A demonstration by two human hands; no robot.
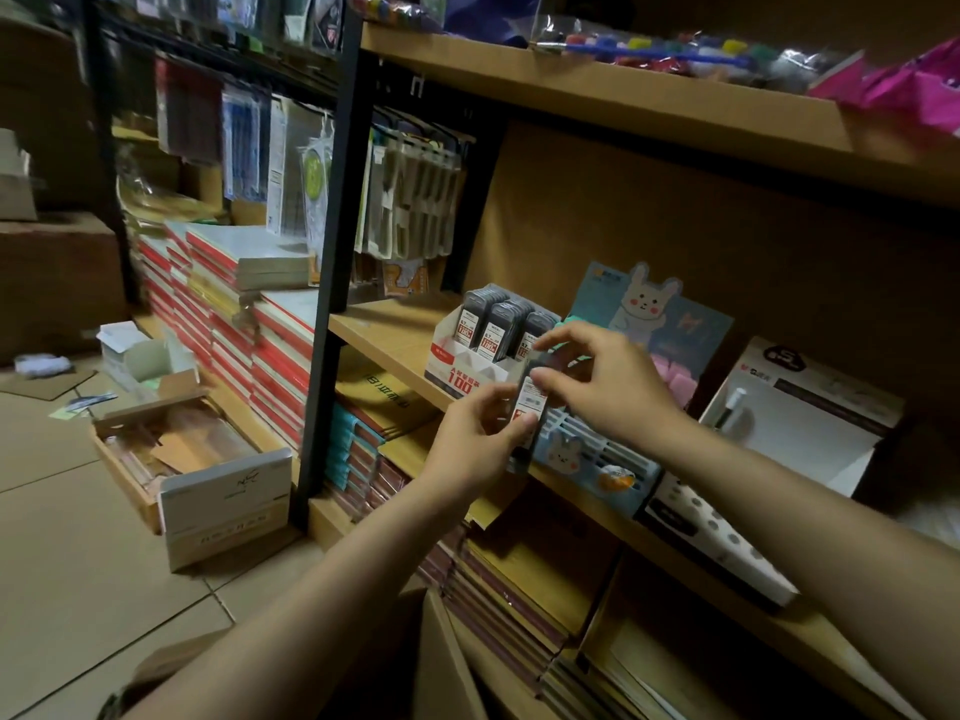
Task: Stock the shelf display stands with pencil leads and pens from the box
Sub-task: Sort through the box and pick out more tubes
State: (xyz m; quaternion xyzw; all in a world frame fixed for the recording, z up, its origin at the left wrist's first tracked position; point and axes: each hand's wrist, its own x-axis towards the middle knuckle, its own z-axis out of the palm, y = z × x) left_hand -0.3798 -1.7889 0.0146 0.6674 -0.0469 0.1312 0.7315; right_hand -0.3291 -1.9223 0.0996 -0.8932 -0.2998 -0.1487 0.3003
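Head view shows the left hand [480,428] and right hand [605,379] both pinching a lead case [531,407] just before the display stand [470,363], where a crooked push could topple the standing cases.

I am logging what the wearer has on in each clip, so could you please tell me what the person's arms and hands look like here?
Both forearms are bare right up to the bottom edge of the frame, with no sleeve in view. The left hand and the right hand carry no gloves, and no ring, watch or bracelet shows on either hand or wrist. The dim light hides finer marks.
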